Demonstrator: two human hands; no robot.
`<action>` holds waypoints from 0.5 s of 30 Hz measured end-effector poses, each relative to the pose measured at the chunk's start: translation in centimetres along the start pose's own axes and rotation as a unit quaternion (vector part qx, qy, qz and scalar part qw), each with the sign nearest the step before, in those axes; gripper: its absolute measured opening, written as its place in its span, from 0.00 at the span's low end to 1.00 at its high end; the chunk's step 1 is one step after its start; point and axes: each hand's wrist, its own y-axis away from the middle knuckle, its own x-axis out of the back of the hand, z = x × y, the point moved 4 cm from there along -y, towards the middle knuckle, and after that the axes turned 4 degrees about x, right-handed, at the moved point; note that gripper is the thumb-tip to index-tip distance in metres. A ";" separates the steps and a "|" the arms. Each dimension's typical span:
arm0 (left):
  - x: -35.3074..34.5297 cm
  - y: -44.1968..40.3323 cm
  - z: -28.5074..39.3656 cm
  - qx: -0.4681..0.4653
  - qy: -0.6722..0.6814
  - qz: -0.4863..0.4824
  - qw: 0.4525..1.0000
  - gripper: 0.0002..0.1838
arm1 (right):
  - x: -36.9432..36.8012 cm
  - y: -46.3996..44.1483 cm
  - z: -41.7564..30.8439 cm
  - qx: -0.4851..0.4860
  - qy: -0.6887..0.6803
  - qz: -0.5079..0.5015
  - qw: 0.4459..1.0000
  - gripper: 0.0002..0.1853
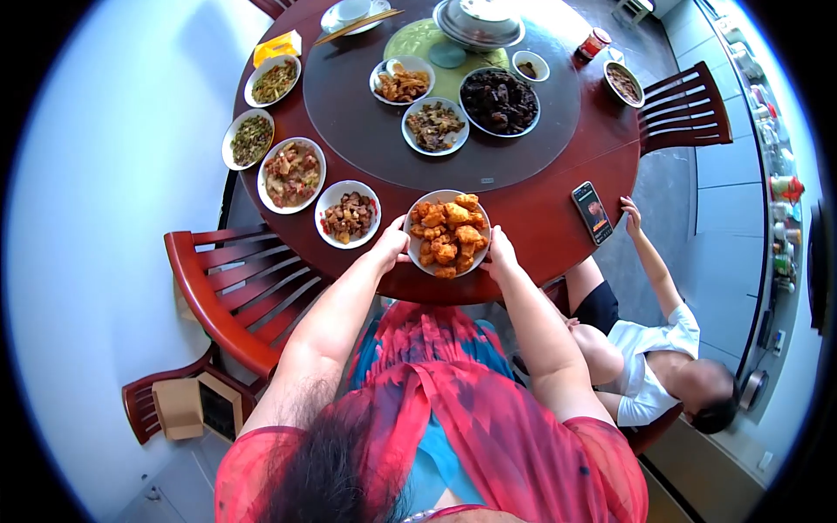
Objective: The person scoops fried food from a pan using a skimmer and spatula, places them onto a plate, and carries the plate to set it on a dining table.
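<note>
Both my hands grip a plate of fried chicken pieces (pixel 449 234) at the near edge of the round table. My left hand (pixel 393 242) is closed on the plate's left rim, and my right hand (pixel 500 253) on its right rim. Whether the plate touches the tabletop I cannot tell. Just left of it stands a bowl of diced meat (pixel 348 215). A larger bowl of stewed food (pixel 292 175) sits beyond that one. Farther along the left edge are a plate of green chopped food (pixel 252 139) and another plate of shredded food (pixel 272 81).
On the dark turntable (pixel 366 152) stand several dishes and a lidded metal pot (pixel 479 22). At right, a seated person (pixel 654 349) has a hand by a phone (pixel 593 213). A jar (pixel 593 44) and a bowl (pixel 623 84) are farther back. Wooden chairs (pixel 248 279) surround the table.
</note>
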 end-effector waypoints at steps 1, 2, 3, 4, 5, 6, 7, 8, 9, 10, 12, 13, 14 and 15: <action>0.1 0.4 -0.4 0.000 0.025 -0.005 1.000 0.47 | -0.1 0.0 0.1 0.003 0.001 -0.004 1.000 0.25; 0.3 0.6 -0.9 -0.006 0.056 -0.003 0.998 0.47 | 0.0 0.1 0.1 0.006 0.001 -0.007 1.000 0.25; 0.3 0.6 -1.3 -0.013 0.065 -0.002 0.998 0.48 | 0.0 -0.2 0.1 0.007 0.001 -0.002 1.000 0.25; 0.3 0.8 -1.7 -0.020 0.075 0.000 0.997 0.48 | -0.2 0.0 0.0 0.015 0.010 0.001 1.000 0.25; 0.4 1.2 -2.1 -0.035 0.070 -0.002 0.997 0.49 | -0.2 -0.1 0.0 0.012 0.009 0.001 1.000 0.25; 0.4 2.0 -2.3 -0.039 0.071 0.001 0.997 0.48 | -0.2 -0.2 0.0 0.010 0.009 0.000 1.000 0.25; 0.2 3.1 -2.4 -0.039 0.075 0.015 0.996 0.47 | -0.4 0.9 -0.7 0.012 0.014 0.000 1.000 0.25; 0.3 4.1 -2.8 -0.043 0.079 0.026 0.996 0.46 | 0.0 -0.1 -0.1 0.016 0.024 0.002 1.000 0.25; 0.8 4.5 -4.0 -0.055 0.063 0.025 0.996 0.41 | 0.2 0.0 -0.3 0.021 0.039 0.000 0.999 0.25; 1.0 5.5 -5.1 -0.063 0.047 0.023 0.997 0.33 | 0.3 0.2 -0.3 0.027 0.053 -0.003 0.998 0.25; 1.6 8.4 -7.1 -0.065 0.038 -0.004 0.997 0.28 | 1.7 -0.4 -0.2 0.112 0.118 0.068 0.984 0.24; 2.0 10.2 -8.4 -0.069 0.045 -0.006 0.997 0.26 | 2.2 0.4 -0.7 0.163 0.148 0.107 0.970 0.22; 2.7 12.5 -10.1 -0.075 0.053 -0.008 0.996 0.25 | 2.2 1.4 -1.0 0.217 0.176 0.145 0.949 0.21; 3.5 13.9 -12.0 -0.080 0.066 0.004 0.995 0.24 | 1.8 2.9 -1.6 0.259 0.192 0.179 0.930 0.21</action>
